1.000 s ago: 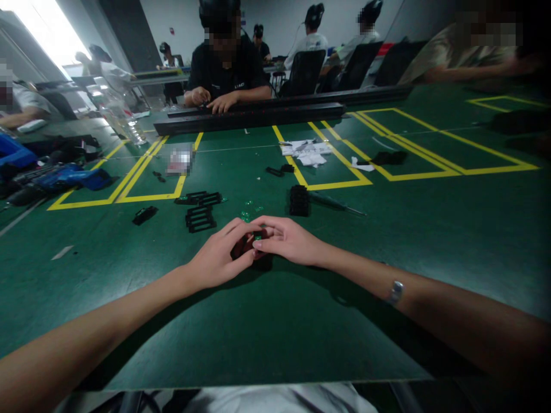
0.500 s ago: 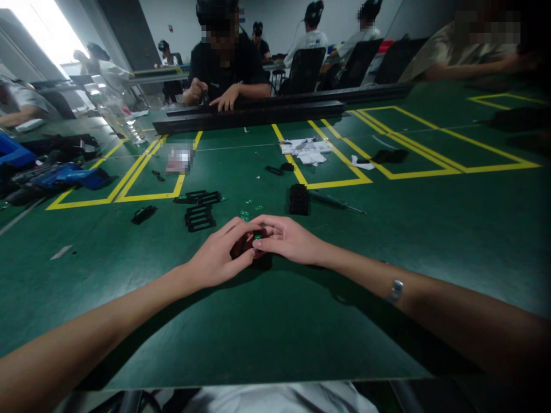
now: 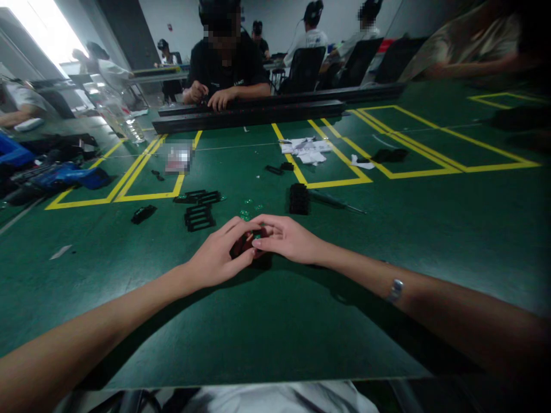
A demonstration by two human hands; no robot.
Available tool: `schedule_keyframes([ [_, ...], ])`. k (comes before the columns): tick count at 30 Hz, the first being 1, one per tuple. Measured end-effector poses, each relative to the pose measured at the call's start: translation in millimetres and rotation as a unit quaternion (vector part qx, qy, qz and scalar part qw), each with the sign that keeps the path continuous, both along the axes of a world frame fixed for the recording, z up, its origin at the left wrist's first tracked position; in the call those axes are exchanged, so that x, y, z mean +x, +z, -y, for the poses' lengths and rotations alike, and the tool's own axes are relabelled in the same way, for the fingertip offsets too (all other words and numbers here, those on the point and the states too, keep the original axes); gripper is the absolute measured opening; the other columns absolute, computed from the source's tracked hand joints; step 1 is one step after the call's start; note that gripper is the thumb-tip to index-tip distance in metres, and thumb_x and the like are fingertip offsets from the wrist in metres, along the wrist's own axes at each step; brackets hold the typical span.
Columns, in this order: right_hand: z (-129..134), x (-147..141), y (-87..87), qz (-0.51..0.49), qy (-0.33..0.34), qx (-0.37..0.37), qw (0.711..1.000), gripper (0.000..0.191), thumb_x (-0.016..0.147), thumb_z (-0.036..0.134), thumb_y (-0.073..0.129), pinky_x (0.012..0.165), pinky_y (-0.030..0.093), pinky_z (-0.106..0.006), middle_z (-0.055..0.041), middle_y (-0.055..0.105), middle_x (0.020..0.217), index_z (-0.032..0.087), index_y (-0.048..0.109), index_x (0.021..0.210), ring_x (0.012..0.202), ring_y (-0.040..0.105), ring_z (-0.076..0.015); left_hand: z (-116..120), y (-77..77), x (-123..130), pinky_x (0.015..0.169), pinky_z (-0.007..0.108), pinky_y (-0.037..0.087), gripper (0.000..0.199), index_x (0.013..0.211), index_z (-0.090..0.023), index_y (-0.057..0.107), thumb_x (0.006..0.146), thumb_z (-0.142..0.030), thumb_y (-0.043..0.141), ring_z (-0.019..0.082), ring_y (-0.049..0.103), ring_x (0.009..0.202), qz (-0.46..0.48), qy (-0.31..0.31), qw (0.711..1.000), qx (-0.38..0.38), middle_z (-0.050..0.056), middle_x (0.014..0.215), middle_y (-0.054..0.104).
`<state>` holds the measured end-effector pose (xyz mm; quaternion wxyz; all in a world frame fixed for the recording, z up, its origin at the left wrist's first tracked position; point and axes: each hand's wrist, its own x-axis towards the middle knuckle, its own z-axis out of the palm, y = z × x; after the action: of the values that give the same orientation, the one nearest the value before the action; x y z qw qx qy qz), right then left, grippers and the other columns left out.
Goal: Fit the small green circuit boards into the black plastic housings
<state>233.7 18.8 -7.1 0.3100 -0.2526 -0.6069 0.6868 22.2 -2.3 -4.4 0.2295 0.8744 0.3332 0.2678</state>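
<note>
My left hand [image 3: 219, 252] and my right hand [image 3: 290, 238] meet low over the green table, fingers curled toward each other. Between them is a small dark part, mostly covered by the left fingers, with a small green piece [image 3: 257, 234] showing at the right thumb and fingertips. Whether the green piece is seated in the dark part, I cannot tell. Just beyond the fingertips lie several small green pieces [image 3: 246, 214]. Black slotted frames [image 3: 200, 218] lie beyond my left hand. A black ribbed block [image 3: 298, 199] sits beyond my right hand, beside a screwdriver [image 3: 338, 201].
A small black part [image 3: 143, 214] lies to the left. Crumpled white paper [image 3: 306, 150] and small black pieces [image 3: 279, 168] are farther back. Long black rails [image 3: 253, 117] cross the table before a co-worker [image 3: 232, 69]. Blue-and-black gear [image 3: 81, 175] and a clear bottle [image 3: 135, 131] stand left.
My hands stay in nearly the same place, with only slight finger movement around the small part. Across the table, the co-worker's hands have shifted a little.
</note>
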Motion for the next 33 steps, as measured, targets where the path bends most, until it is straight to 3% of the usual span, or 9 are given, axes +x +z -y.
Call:
schedule_keyframes([
  [33, -0.8, 1.0, 1.6, -0.011, -0.005, -0.049, 0.999, 0.028, 0.078, 0.005, 0.059, 0.079, 0.058, -0.025, 0.0003, 0.072, 0.091, 0.016, 0.063, 0.103, 0.083, 0.070, -0.0128, -0.4, 0.0, -0.6, 0.082, 0.033, 0.045, 0.041, 0.135, -0.020, 0.050, 0.095, -0.028, 0.054, 0.019, 0.055, 0.093, -0.008, -0.003, 1.000, 0.001, 0.007, 0.108, 0.056],
])
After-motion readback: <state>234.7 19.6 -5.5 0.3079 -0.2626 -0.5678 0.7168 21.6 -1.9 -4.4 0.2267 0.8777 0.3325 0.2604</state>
